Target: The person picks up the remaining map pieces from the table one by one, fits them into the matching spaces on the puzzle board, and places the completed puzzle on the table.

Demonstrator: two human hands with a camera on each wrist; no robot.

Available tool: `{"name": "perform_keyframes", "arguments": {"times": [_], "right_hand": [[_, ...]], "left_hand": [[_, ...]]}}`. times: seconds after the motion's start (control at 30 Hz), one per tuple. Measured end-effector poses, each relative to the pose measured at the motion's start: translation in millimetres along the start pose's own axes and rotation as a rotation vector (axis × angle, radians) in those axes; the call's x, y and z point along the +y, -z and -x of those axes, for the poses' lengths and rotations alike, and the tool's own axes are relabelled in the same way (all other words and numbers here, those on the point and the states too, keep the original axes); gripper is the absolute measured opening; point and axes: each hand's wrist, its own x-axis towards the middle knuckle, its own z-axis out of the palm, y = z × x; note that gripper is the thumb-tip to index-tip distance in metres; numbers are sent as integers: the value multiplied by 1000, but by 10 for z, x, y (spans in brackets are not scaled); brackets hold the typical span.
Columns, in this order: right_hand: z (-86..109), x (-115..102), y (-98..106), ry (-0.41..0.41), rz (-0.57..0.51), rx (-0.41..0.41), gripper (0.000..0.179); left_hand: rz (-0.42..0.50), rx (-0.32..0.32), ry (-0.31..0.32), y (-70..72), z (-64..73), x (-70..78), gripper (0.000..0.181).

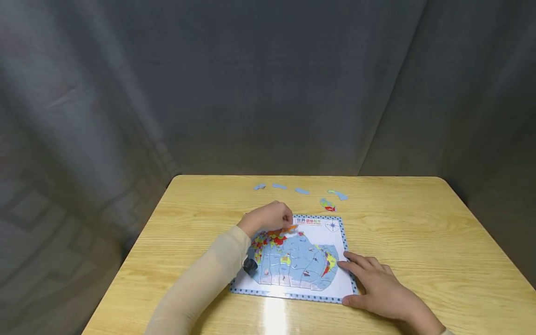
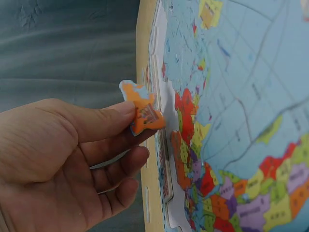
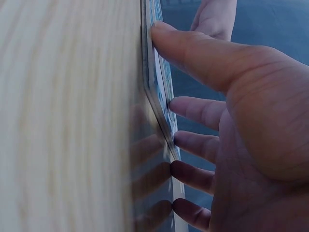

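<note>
Now the left hand [image 1: 270,216] pinches an orange piece [image 2: 145,112] near the puzzle board [image 1: 344,282]'s far edge, contact hard to judge; the right hand [image 1: 378,288], fingers spread, rests at its near right corner. Loose pieces [image 1: 302,191] lie toward the worktop [image 1: 418,237]'s far edge.

The table [image 1: 418,232] had a pale wood-grain top, smooth and glossy. The puzzle board [image 1: 344,284] looked like layered card with a shiny printed face, and a bright glare [image 1: 275,311] crossed its near edge onto the wood. The orange piece [image 2: 144,110] at the board's far edge and the loose pieces [image 1: 302,191] along the table's far edge looked like smooth printed card. Beyond that edge hung a curtain [image 1: 268,93] of matt, dark cloth. The sleeve [image 1: 205,274] was soft, matt fabric.
</note>
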Motion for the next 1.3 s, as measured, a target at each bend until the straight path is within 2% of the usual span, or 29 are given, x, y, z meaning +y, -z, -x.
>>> {"name": "perform_keyframes", "arguments": {"times": [0.33, 0.6, 0.77, 1.13, 1.3], "right_hand": [[-11, -2, 11, -9, 7, -6, 82], [-33, 5, 29, -11, 3, -4, 81], [-42, 11, 34, -17, 3, -9, 80], [-45, 10, 32, -9, 7, 4, 80], [-48, 20, 26, -4, 15, 7, 81]], "left_hand": [[-24, -52, 37, 5, 6, 26, 24], [-34, -41, 52, 8, -29, 1, 23], [-5, -37, 61, -11, -36, -11, 21], [-24, -12, 36, -62, -30, -39, 10], [-36, 0, 29, -76, -28, -41, 13]]}}
